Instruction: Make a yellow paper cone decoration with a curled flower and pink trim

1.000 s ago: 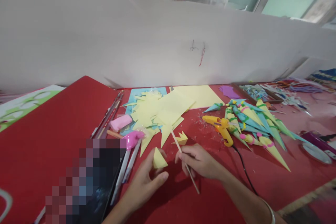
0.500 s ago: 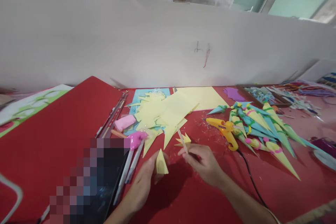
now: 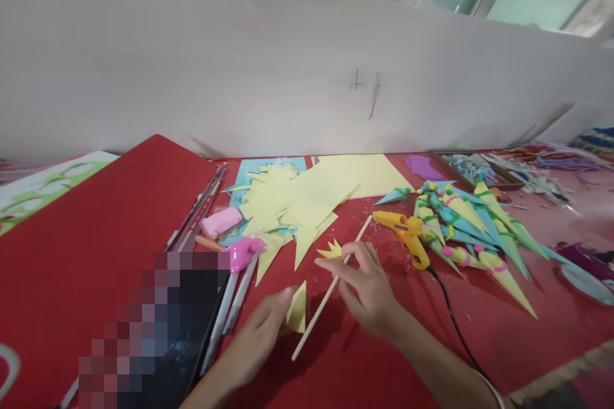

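Between the thumb and fingers of my left hand (image 3: 266, 316) is a small folded piece of yellow paper (image 3: 298, 310). My right hand (image 3: 367, 284) grips a thin wooden stick (image 3: 321, 308), which slants from upper right to lower left, its lower end close to the yellow piece. Just beyond my right fingertips, a spiky yellow paper cutout (image 3: 330, 249) lies on the red table. Further up rests a pile of yellow paper shapes (image 3: 268, 198). To the right of the stick's upper end lies a yellow glue gun (image 3: 403, 230).
Several yellow and blue paper cones (image 3: 499, 268) lie at the right, near a tray (image 3: 508, 176) of scraps. The glue gun's black cord (image 3: 451, 307) runs toward my right forearm. Pink clay packs (image 3: 244, 254) and a dark-screened device (image 3: 192, 319) are at the left. A white panel (image 3: 288, 70) stands behind.
The stick has turned in my right hand, so its long end now points down toward me. My left hand has shifted slightly down and tilted the yellow paper piece.
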{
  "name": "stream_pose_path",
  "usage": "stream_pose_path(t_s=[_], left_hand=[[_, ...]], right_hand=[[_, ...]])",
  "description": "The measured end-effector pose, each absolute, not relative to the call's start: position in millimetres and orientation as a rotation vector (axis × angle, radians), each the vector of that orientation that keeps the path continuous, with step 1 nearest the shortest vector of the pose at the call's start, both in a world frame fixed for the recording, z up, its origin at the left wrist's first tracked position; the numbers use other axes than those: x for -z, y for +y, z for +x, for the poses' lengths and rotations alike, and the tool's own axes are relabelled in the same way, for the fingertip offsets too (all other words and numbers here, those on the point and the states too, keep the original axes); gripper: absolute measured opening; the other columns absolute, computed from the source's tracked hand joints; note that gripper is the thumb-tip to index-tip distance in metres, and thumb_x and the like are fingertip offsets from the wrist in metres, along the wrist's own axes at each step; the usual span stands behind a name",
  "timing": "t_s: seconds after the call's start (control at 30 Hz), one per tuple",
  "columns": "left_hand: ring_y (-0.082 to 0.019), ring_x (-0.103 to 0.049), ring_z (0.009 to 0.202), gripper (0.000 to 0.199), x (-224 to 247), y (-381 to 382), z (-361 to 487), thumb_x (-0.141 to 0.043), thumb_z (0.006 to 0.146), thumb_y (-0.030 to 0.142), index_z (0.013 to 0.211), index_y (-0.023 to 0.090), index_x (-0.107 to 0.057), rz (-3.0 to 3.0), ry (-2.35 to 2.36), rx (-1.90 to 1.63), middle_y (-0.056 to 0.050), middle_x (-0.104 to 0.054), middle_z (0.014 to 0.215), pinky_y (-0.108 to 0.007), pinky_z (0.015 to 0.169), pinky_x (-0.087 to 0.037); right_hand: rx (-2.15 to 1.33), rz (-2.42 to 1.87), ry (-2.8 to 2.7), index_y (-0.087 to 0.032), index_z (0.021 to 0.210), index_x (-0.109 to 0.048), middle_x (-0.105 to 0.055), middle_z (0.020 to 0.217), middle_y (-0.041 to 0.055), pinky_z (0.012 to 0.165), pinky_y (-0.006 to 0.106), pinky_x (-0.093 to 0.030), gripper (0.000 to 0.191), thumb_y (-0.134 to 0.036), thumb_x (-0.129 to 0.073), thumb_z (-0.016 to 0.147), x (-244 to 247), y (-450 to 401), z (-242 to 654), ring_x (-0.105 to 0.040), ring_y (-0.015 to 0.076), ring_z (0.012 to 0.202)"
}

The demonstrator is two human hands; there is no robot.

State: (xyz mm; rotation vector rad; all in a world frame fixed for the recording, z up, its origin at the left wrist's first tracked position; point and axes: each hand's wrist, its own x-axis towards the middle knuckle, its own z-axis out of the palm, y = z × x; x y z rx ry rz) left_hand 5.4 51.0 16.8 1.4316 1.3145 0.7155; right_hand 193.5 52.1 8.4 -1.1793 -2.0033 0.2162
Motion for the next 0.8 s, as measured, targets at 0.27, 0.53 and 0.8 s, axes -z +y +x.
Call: stream_pose_path(t_s=[0.27, 0.53, 0.8], left_hand=[[-0.013, -0.047, 0.055, 0.029, -10, 51, 8, -0.044, 0.080, 0.041, 0.068, 0.018, -0.058, 1.708, 1.123, -0.449, 0.003, -0.058, 0.061, -0.021, 0.052, -0.035], [-0.010, -0.040, 0.051, 0.025, -9, 48, 8, -0.045, 0.079, 0.033, 0.065, 0.016, -0.056, 1.792, 1.079, -0.339, 0.004, -0.052, 0.056, -0.020, 0.047, -0.025], [-0.009, -0.038, 0.047, 0.032, -11, 48, 9, -0.041, 0.080, 0.033, 0.056, 0.015, -0.052, 1.833, 1.080, -0.251, 0.004, -0.049, 0.050, -0.020, 0.044, -0.023]], right_hand=[[-0.156, -1.246, -2.097, -0.025, 0.111, -0.056, -0.041, 0.096, 0.0070, 0.076, 0.034, -0.043, 0.044, -0.005, -0.042, 0.075, -5, 51, 192, -0.041, 0.0209, 0.088], [-0.135, -1.199, -2.121, -0.025, 0.111, -0.056, -0.044, 0.100, 0.0077, 0.078, 0.035, -0.043, 0.045, -0.004, -0.042, 0.074, -5, 51, 191, -0.042, 0.0206, 0.091], [-0.228, -0.994, -2.333, -0.018, 0.103, -0.057, -0.048, 0.099, 0.0083, 0.080, 0.035, -0.041, 0.030, -0.019, -0.052, 0.074, -8, 51, 194, -0.043, 0.0201, 0.090]])
